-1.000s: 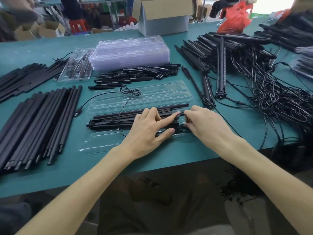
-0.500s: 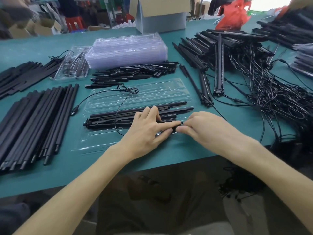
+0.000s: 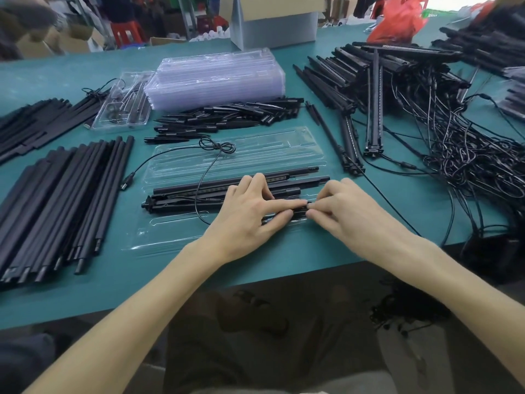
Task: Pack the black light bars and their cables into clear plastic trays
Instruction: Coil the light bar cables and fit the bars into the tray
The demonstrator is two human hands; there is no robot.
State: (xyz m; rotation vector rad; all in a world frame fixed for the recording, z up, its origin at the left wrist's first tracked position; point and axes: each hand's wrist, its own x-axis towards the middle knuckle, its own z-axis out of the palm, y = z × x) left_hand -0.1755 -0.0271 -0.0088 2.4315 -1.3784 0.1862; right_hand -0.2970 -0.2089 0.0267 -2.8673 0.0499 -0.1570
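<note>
Just inside tray (image 3: 159,243) edge: 2 hands (image 3: 250,216) (image 3: 350,213)

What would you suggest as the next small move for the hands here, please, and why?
Probably press the cable end down into the clear tray: left hand and right hand both pinch it beside the light bars, while a loose cable trails off the tray's left edge.

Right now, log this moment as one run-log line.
step: packing | left hand: pinches black part | right hand: pinches same part | light bars: lying in clear tray | cable: loose across tray
</note>
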